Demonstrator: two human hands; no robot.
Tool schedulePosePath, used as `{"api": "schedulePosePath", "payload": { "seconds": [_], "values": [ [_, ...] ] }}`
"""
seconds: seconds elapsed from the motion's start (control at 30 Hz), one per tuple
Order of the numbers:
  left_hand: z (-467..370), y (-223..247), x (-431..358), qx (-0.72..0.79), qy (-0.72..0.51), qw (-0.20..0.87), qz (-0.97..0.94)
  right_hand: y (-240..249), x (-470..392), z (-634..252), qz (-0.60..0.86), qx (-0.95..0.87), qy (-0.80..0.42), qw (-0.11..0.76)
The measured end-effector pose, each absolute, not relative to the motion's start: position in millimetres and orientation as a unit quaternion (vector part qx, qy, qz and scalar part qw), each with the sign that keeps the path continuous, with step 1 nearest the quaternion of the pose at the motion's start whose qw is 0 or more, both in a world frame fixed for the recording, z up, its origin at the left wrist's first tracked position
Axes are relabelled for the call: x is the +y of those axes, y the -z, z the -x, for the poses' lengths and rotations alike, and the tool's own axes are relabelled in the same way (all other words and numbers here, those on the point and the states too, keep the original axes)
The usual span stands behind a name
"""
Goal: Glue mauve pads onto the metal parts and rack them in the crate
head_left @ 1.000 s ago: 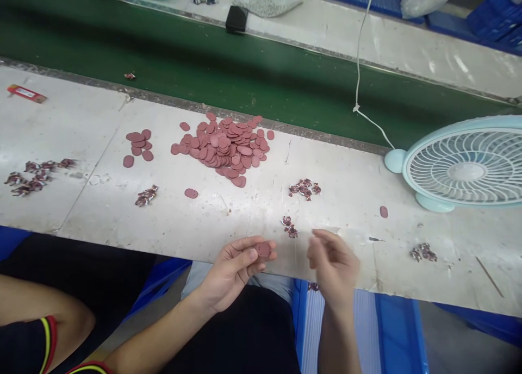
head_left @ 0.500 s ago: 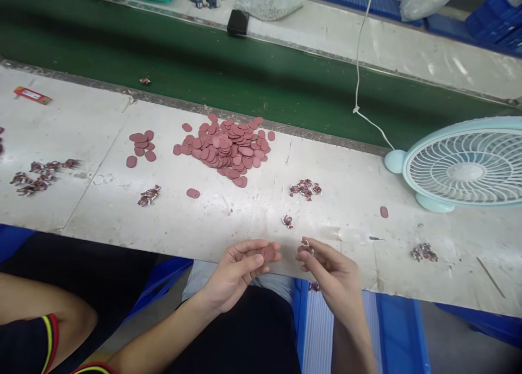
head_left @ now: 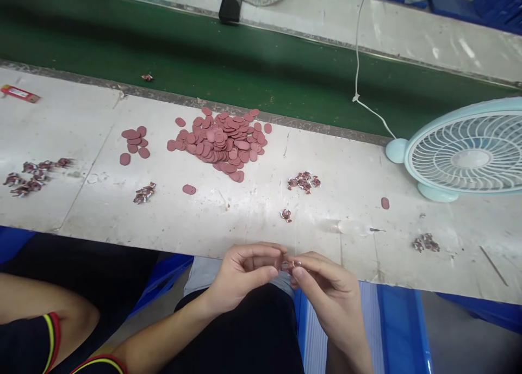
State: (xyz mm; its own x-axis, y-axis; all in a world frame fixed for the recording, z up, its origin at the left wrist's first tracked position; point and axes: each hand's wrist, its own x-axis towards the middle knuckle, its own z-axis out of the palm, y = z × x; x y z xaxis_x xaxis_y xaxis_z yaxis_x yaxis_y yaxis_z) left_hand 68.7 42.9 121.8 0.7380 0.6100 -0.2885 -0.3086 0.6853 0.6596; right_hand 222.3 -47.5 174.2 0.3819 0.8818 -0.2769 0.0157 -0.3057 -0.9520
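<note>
Above the table's front edge, my left hand [head_left: 240, 279] is closed on a flat reddish oval disc [head_left: 278, 263], turned nearly edge-on between thumb and fingers. My right hand [head_left: 332, 287] pinches a small brown-and-white figure [head_left: 292, 265] right beside the disc; whether the two touch I cannot tell. Beyond my hands lie a single similar figure [head_left: 286, 216] and a small cluster of figures [head_left: 304, 182]. A large heap of reddish oval discs [head_left: 222, 142] spreads over the middle of the table, with one loose disc [head_left: 189, 189] in front of it.
A light-blue fan [head_left: 471, 157] lies at right, its white cord [head_left: 358, 64] crossing the green belt [head_left: 244, 64]. More figures [head_left: 35, 176] and a red packet [head_left: 20, 93] are at left. A blue crate [head_left: 403, 319] is below the table. Another person's arm [head_left: 61, 303] shows lower left.
My hands have come together, bringing the figure up to the disc. The disc has turned from face-on to nearly edge-on. The view has shifted slightly.
</note>
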Motion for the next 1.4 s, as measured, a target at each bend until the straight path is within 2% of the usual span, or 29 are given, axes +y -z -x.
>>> {"api": "schedulePosePath", "payload": {
  "seconds": [0.43,0.87,1.03,1.13,1.2,1.27,1.4],
  "values": [
    [-71,-126,43,0.271,-0.254,0.883,-0.287,-177,-43,-214,0.698,-0.286,-0.459,0.469],
    [-75,-131,39,0.310,-0.270,0.849,-0.332,-168,-41,-209,0.689,-0.240,-0.456,0.509],
    [-80,-128,40,0.315,-0.262,0.819,-0.401,-146,-42,-219,0.648,-0.173,-0.465,0.577],
    [-76,-122,75,0.327,-0.288,0.698,-0.569,-140,-51,-233,0.624,-0.090,-0.438,0.641],
    [-72,-114,113,0.357,-0.315,0.545,-0.690,-140,-64,-246,0.623,-0.058,-0.420,0.657],
    [-70,-104,153,0.388,-0.288,0.377,-0.790,-141,-83,-261,0.643,-0.059,-0.390,0.657],
    [-68,-79,198,0.389,-0.211,0.256,-0.859,-140,-130,-293,0.670,-0.039,-0.292,0.681]
  ]
}}
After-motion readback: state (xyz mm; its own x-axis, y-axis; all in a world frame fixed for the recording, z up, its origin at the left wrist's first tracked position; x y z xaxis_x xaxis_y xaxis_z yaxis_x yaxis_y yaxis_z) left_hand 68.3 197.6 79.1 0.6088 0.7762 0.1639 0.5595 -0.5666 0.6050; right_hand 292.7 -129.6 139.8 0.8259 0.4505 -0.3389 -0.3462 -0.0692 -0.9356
